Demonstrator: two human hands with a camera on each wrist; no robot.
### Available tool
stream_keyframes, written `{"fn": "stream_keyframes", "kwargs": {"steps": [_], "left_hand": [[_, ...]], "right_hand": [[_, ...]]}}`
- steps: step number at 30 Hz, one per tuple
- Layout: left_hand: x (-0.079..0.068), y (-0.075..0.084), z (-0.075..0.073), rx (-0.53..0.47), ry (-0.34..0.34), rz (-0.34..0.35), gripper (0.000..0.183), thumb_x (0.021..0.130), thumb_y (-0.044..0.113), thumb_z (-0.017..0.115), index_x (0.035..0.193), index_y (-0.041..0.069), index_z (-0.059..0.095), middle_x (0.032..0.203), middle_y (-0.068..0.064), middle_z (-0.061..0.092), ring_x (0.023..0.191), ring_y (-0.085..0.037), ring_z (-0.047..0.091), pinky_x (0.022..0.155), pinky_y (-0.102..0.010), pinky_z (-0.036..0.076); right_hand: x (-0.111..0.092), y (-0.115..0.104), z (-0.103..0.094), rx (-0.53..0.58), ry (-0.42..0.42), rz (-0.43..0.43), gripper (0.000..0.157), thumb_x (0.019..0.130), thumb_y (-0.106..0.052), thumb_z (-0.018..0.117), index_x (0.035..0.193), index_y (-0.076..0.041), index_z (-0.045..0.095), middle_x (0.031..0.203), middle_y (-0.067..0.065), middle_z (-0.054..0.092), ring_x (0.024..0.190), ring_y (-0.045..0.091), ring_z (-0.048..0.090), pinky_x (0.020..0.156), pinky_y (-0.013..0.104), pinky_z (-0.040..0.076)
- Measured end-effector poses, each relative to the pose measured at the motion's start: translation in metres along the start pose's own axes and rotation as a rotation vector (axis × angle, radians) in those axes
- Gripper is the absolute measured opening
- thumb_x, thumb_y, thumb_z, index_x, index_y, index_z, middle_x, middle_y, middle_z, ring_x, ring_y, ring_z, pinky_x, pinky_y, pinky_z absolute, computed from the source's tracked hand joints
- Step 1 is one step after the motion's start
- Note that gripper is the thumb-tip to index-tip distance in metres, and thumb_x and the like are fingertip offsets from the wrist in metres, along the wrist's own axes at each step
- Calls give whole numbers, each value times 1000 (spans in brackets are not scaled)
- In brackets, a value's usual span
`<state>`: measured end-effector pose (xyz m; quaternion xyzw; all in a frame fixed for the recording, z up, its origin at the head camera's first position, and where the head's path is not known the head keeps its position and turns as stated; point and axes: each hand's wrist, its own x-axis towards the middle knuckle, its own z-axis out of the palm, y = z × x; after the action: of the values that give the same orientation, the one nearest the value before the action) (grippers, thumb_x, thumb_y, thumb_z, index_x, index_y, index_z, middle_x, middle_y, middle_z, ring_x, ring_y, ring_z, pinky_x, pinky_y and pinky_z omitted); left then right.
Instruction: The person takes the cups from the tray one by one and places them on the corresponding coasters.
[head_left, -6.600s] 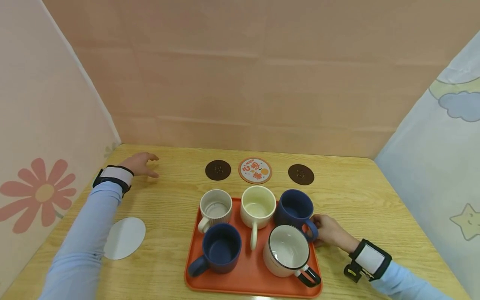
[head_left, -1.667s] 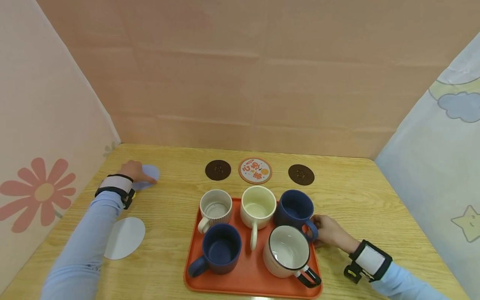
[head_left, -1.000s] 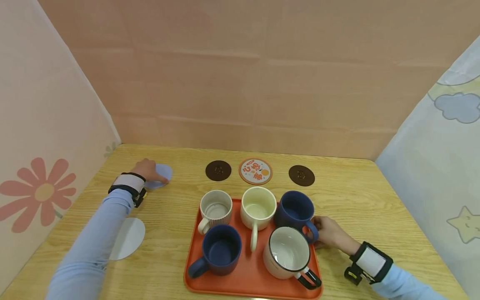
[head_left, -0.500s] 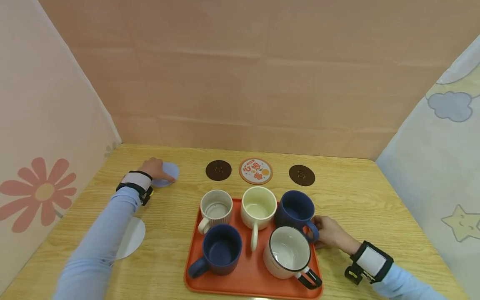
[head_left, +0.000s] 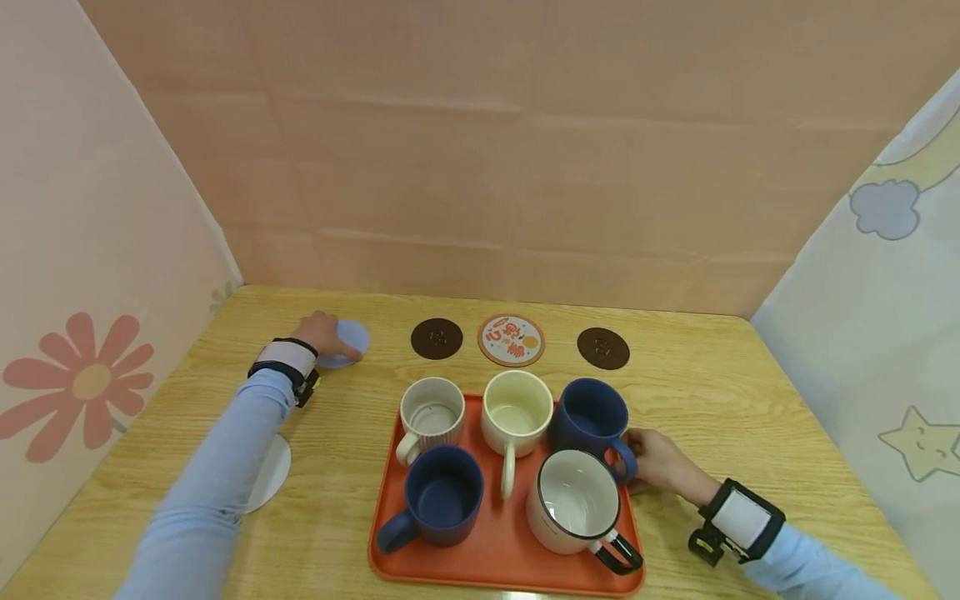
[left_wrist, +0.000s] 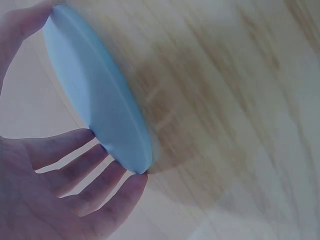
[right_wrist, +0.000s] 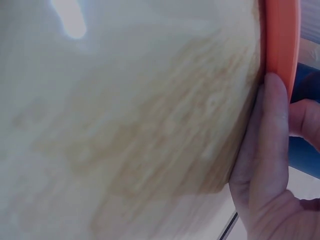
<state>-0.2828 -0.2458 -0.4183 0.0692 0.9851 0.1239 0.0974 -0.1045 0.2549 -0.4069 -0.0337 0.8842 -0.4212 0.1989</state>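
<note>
At the back left of the table my left hand (head_left: 324, 332) holds a pale blue round coaster (head_left: 354, 336). The left wrist view shows the coaster (left_wrist: 100, 95) tilted, its edges between the thumb and the fingertips. My right hand (head_left: 656, 458) grips the right side of an orange tray (head_left: 487, 560), next to a navy mug (head_left: 592, 417). In the right wrist view a finger (right_wrist: 275, 110) lies along the tray's outer wall, with the thumb on the inner side. The tray also bears another navy mug (head_left: 442, 500), a cream mug (head_left: 516, 412), a ribbed white mug (head_left: 432, 410) and a black-rimmed white mug (head_left: 573, 504).
Along the back lie a dark brown coaster (head_left: 437, 338), an orange-rimmed printed coaster (head_left: 512, 340) and another brown coaster (head_left: 603, 348). A white round coaster (head_left: 272, 477) lies partly hidden under the left forearm. Paper-covered walls enclose the back and both sides.
My left hand, seen holding nothing in the oldest frame, has taken the pale blue coaster and moved it rightward towards the row at the back. The right hand and tray stay in place.
</note>
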Motion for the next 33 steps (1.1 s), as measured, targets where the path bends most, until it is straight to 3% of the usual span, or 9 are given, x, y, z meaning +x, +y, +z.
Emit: {"fn": "stream_keyframes", "kwargs": {"steps": [7,12,16,21,27,33], "left_hand": [[7,5,3,-25,-27,-26,92,64,51,73,121,-15,45,114,-33,45,102,-47,45,82,-52,44],[22,-2,14,-35,-19,15,100,59,62,72,121,-12,46,114,-32,46,101,-47,44,81,-51,44],[13,9,8,-60,-25,15,93,64,50,73,124,-14,43,119,-33,44,106,-47,43,86,-52,42],[7,20,8,-62,14,61,87,69,41,72,125,-17,40,121,-34,44,108,-47,43,88,-52,42],[12,23,13,-81,41,95,82,72,39,69,125,-17,40,123,-34,43,110,-47,42,90,-51,41],[18,25,15,-118,23,117,82,74,37,67,128,-17,36,127,-35,39,114,-48,39,93,-52,38]], "right_hand": [[-1,-1,0,-7,7,9,25,79,-9,66,93,9,56,75,8,63,59,22,63,54,35,54],[-2,-1,0,-12,14,13,25,78,-9,66,92,9,55,74,9,63,59,22,63,53,35,54],[-2,0,1,-12,15,19,24,77,-6,66,92,9,55,74,8,62,59,22,63,53,35,54],[-2,1,2,-16,21,22,24,77,-6,66,92,9,56,74,8,62,58,22,63,53,35,54],[-2,2,2,-29,31,21,24,77,-6,67,92,8,56,74,8,62,58,21,63,52,34,54],[-1,1,2,-30,32,13,23,77,-7,67,91,8,56,74,8,62,58,21,63,52,34,54]]}}
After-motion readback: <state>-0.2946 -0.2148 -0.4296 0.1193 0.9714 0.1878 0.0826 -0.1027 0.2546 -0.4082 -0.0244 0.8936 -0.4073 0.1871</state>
